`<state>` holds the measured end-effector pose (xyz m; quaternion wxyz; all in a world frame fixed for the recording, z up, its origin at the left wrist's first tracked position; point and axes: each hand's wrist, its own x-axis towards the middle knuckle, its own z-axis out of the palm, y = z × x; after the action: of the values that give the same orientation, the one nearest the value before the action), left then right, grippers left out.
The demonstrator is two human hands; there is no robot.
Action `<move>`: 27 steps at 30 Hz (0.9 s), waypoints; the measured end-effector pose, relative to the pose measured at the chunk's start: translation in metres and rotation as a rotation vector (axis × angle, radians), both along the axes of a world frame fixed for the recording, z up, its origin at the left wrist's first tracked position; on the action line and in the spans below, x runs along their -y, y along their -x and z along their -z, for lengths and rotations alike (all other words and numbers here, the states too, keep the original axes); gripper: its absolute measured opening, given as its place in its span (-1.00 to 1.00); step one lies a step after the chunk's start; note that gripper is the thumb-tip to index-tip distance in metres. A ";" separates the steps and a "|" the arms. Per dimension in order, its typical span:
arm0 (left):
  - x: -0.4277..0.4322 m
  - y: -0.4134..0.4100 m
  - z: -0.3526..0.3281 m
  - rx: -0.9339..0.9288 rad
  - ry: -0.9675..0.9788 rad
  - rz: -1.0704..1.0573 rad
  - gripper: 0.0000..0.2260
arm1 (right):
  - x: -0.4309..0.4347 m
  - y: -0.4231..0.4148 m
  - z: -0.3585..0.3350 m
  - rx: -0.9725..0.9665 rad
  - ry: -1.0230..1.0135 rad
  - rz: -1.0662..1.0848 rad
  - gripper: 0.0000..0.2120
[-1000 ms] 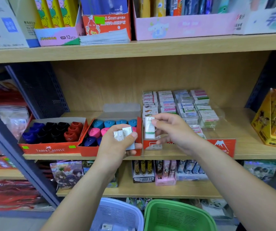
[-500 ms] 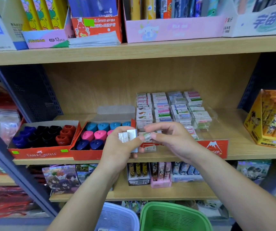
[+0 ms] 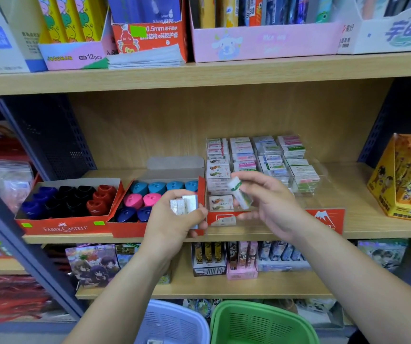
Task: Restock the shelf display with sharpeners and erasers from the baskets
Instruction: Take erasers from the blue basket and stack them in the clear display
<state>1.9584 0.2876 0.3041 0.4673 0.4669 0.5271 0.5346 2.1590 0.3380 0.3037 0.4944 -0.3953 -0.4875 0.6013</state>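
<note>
- Middle wooden shelf (image 3: 348,192): four display boxes in a row.
- Left sharpener tray (image 3: 65,227), red, touching right sharpener tray (image 3: 129,228).
- Centre: clear eraser display (image 3: 298,155).
- Far right: yellow carton (image 3: 403,184), apart.

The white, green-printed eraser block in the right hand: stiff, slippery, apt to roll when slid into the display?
Probably stiff: the white, green-printed eraser block looks straight while the right hand pinches it. Likely light, as a pinch alone carries it. Its wrapper looks glossy, so it might slip; its flat sides should resist rolling.
</note>
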 end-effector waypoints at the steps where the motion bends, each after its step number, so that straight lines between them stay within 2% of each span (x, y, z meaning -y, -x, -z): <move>1: -0.001 0.004 0.001 -0.010 0.007 -0.007 -0.71 | -0.002 -0.004 -0.001 0.037 -0.007 0.034 -0.75; 5: -0.005 0.012 0.002 -0.034 0.021 -0.011 -0.72 | -0.012 -0.024 -0.006 0.133 -0.079 0.136 -0.83; 11: -0.016 0.002 -0.003 -0.101 0.009 0.022 -0.74 | -0.021 -0.067 -0.020 0.075 -0.106 0.276 -0.77; 16: -0.028 -0.015 -0.008 -0.139 -0.023 0.037 -0.75 | -0.030 -0.105 -0.021 0.246 -0.131 0.383 -0.81; 19: -0.034 -0.028 -0.009 -0.156 -0.039 0.043 -0.71 | -0.034 -0.120 -0.015 0.451 -0.167 0.385 -0.86; 21: -0.039 -0.037 -0.010 -0.192 -0.056 0.057 -0.69 | -0.040 -0.124 -0.009 0.644 -0.238 0.374 -0.88; 27: -0.045 -0.058 -0.011 -0.255 -0.066 0.112 -0.67 | -0.058 -0.114 0.000 1.015 -0.470 0.288 -0.94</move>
<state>2.0168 0.3321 0.3152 0.4097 0.5749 0.5375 0.4612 2.2727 0.3964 0.3038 0.3502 -0.5760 -0.7255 0.1386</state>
